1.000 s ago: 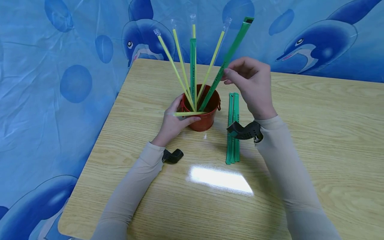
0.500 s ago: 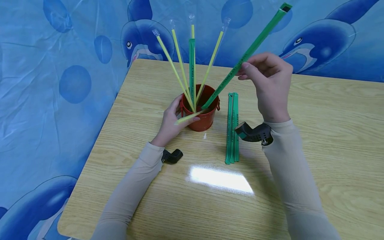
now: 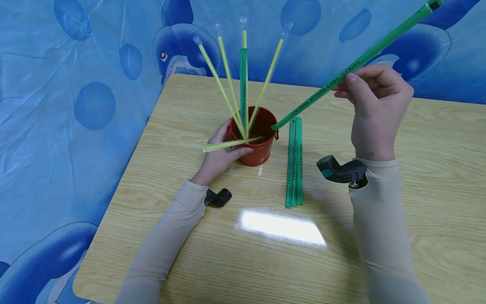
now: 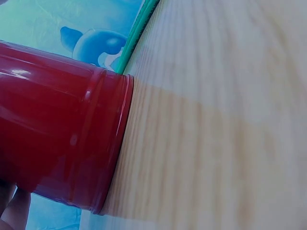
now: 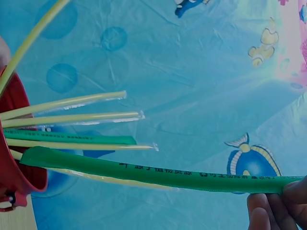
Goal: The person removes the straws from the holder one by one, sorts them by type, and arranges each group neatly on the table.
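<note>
Dolphin backdrop (image 3: 330, 55) behind green straw (image 3: 319, 93), its middle in right grip (image 3: 379, 105).

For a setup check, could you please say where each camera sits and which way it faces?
Head: worn on the head, facing forward and down at the red bucket; left hand, right hand and sleeves show.
Left wrist: on that wrist, facing the bucket's side; fingers at lower left.
Right wrist: on that wrist, facing the held green straw; fingers at lower right.
Head and right wrist share the straw and bucket.
</note>
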The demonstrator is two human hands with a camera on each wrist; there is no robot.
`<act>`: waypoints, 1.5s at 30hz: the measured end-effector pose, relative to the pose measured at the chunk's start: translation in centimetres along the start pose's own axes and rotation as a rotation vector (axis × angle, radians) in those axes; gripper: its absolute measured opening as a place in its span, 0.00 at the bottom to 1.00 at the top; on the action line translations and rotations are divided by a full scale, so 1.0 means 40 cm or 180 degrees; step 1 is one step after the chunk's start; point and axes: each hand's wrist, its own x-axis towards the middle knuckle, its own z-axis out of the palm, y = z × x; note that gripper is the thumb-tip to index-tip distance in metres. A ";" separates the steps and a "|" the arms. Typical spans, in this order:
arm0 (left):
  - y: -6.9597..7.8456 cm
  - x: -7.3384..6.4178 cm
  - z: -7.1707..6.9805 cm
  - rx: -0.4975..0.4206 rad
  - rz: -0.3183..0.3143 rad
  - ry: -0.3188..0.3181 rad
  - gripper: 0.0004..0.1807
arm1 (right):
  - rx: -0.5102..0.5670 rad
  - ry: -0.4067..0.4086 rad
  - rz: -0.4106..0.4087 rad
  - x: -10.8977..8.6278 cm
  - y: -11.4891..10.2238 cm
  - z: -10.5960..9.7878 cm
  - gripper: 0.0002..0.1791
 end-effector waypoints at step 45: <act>-0.087 0.020 0.003 -0.0074 0.0089 0.0042 0.44 | -0.1181 -0.0993 0.1754 -0.039 0.013 -0.183 0.05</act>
